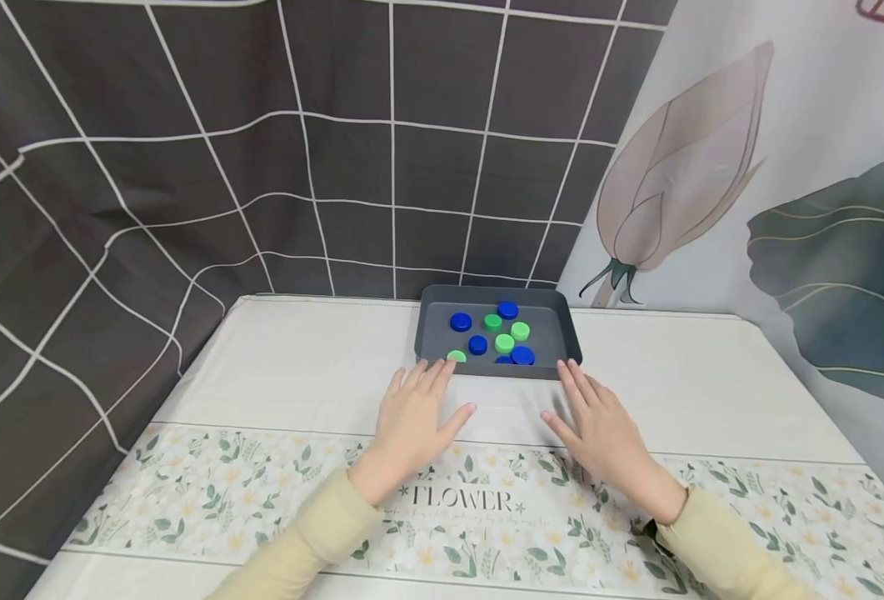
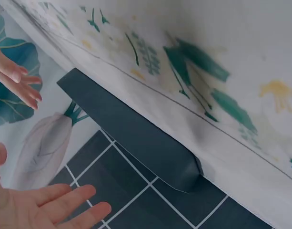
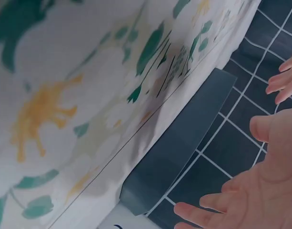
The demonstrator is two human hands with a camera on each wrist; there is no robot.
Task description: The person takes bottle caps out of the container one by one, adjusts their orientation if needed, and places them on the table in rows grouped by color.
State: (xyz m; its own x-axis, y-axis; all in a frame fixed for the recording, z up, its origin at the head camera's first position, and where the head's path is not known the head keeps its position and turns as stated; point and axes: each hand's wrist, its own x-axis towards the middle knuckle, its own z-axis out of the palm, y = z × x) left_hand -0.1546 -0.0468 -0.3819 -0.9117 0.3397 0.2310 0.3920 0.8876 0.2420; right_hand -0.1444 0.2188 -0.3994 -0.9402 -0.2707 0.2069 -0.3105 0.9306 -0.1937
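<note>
A dark grey rectangular tray lies at the back of the table, holding several round, flat cap-like pieces: blue ones, light green ones and a darker green one. My left hand is at the tray's front left corner, its fingers extended and thumb spread. Near the front right corner is my right hand, fingers likewise straight. Neither hand holds anything. Both wrist views show the tray's outer side with the palms apart from it. The front wall partly hides the nearest pieces.
A white cloth with a floral band and the word FLOWER covers the table. Close behind the tray hangs a dark curtain with white grid lines. To the right is a pale curtain printed with a bud and leaf.
</note>
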